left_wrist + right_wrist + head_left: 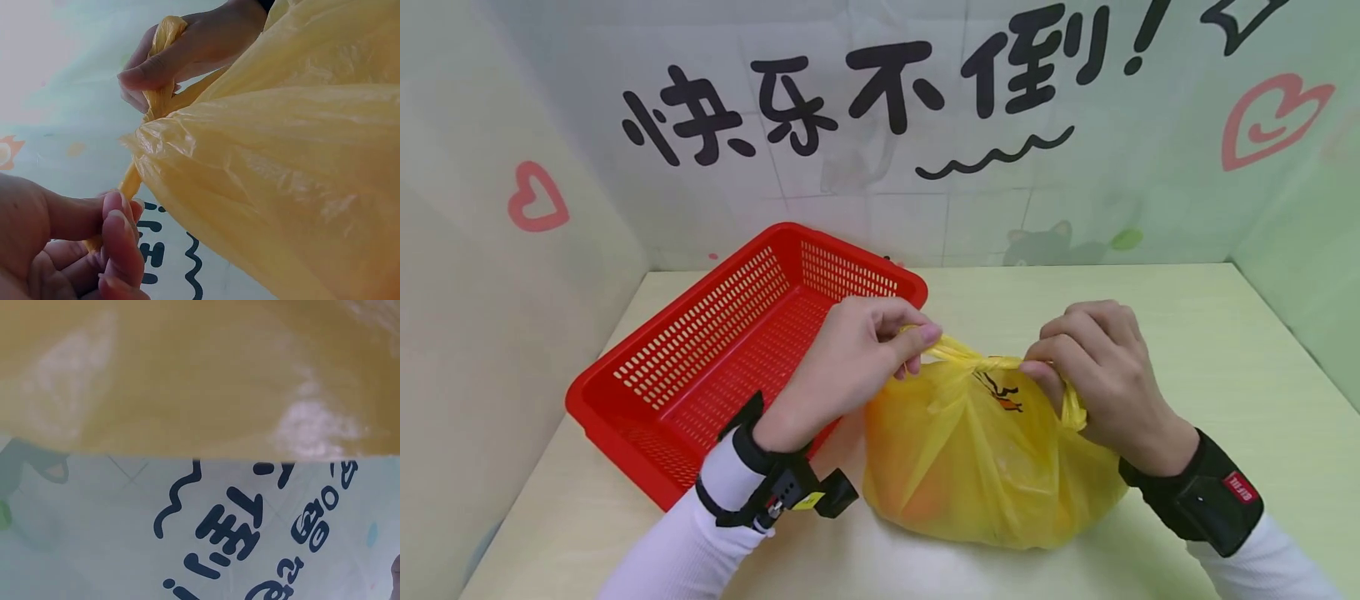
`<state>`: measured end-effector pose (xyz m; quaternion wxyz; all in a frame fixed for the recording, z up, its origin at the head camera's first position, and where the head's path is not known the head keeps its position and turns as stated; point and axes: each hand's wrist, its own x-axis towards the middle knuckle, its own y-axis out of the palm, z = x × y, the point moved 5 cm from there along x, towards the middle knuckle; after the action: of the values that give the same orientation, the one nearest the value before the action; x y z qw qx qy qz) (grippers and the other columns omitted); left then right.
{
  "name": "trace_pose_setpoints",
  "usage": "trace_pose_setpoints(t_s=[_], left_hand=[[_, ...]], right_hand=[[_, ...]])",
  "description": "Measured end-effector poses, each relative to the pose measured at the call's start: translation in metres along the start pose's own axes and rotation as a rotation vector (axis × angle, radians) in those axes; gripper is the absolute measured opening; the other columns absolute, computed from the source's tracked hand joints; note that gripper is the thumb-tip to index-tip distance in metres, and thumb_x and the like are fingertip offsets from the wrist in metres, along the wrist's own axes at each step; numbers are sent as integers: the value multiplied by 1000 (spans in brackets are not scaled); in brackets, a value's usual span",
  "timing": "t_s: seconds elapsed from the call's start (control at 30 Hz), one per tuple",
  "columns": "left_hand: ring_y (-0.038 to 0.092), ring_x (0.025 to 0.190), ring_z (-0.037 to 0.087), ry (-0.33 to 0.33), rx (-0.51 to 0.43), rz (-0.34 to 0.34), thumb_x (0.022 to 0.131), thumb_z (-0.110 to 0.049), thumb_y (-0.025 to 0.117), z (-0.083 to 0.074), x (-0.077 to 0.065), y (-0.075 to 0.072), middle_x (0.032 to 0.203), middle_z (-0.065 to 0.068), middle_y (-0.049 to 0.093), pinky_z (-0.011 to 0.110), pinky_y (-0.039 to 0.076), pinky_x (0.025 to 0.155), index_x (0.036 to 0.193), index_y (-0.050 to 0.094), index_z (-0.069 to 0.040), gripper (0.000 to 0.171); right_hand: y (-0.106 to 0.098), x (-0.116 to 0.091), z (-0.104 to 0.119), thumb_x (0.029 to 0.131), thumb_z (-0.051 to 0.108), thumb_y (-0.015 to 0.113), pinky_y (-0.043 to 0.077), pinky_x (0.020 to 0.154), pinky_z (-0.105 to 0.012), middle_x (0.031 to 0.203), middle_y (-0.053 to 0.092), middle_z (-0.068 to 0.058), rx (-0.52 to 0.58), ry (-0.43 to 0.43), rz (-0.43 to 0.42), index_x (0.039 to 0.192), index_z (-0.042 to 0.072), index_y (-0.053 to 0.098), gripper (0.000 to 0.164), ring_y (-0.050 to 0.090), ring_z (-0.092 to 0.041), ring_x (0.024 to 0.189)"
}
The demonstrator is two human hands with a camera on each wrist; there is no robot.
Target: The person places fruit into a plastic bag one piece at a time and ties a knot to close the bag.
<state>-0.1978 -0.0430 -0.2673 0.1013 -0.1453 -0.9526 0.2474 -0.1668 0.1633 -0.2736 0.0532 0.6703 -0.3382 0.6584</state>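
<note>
A full yellow plastic bag (970, 467) sits on the table, its top gathered and twisted together. Orange, rounded shapes show faintly through its left side. My left hand (865, 350) pinches one twisted handle of the bag between thumb and fingers. On the other side my right hand (1097, 375) grips the second handle, whose loop hangs below the fingers. In the left wrist view, the left hand (81, 244) and the right hand (194, 50) hold the handles on both sides of the gathered neck. The bag (200, 381) fills the upper part of the right wrist view.
A red plastic basket (591, 400) with slotted walls stands at the left, tilted to the table's edge, partly behind the left arm. The pale table (1210, 350) extends to the right. A printed cloth backdrop (880, 217) stands behind.
</note>
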Motion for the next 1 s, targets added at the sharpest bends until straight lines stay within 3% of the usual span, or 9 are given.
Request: trace_pose_setpoints(t_s=[0.1, 0.2, 0.33, 0.43, 0.53, 0.73, 1.0], left_hand=[[57, 61, 17, -2, 28, -12, 93, -21, 68, -1, -2, -1, 64, 2, 63, 24, 38, 51, 94, 75, -13, 10], [50, 55, 16, -6, 66, -27, 93, -21, 68, -2, -3, -3, 63, 5, 62, 23, 32, 49, 93, 74, -13, 10], [40, 51, 16, -22, 134, -36, 93, -22, 68, -1, -4, -7, 63, 4, 61, 24, 28, 48, 91, 73, -13, 10], [40, 52, 16, -45, 185, -35, 93, -23, 69, 1, -6, -9, 62, 1, 59, 24, 28, 47, 88, 72, -14, 11], [43, 53, 17, -65, 244, -33, 93, -23, 69, 5, -8, -12, 61, 0, 57, 24, 30, 45, 85, 71, -14, 12], [50, 56, 17, -82, 349, -11, 91, -23, 71, 13, -8, -15, 61, -1, 59, 25, 38, 47, 82, 74, -12, 14], [46, 53, 17, -125, 443, 38, 88, -23, 73, 23, -9, -17, 58, 1, 53, 24, 38, 48, 73, 70, -13, 19]], right_hand=[[-3, 1, -3, 103, 33, 49, 31, 70, -42, 66, 52, -12, 4, 17, -48, 68, 1, 52, 47, 42, -33, 72], [-6, 0, -7, 103, 31, 50, 31, 69, -38, 62, 50, -10, 73, 39, -37, 66, 1, 52, 47, 40, -30, 68], [-6, -5, -16, 104, 30, 48, 31, 71, -25, 63, 49, -1, 284, 102, 111, 69, 4, 55, 44, 41, -18, 69], [-5, -12, -24, 104, 27, 47, 32, 71, -18, 67, 48, 5, 449, 164, 244, 71, 9, 56, 38, 41, -9, 72], [-5, -21, -31, 101, 14, 52, 32, 69, -17, 69, 46, 7, 572, 228, 360, 74, 14, 57, 28, 42, -4, 74], [-6, -37, -43, 83, -17, 57, 32, 63, -19, 67, 41, 6, 708, 364, 505, 74, 18, 58, 36, 41, -1, 69], [-8, -49, -49, 83, -19, 57, 34, 61, -22, 66, 39, 7, 778, 445, 626, 69, 20, 53, 41, 41, -1, 66]])
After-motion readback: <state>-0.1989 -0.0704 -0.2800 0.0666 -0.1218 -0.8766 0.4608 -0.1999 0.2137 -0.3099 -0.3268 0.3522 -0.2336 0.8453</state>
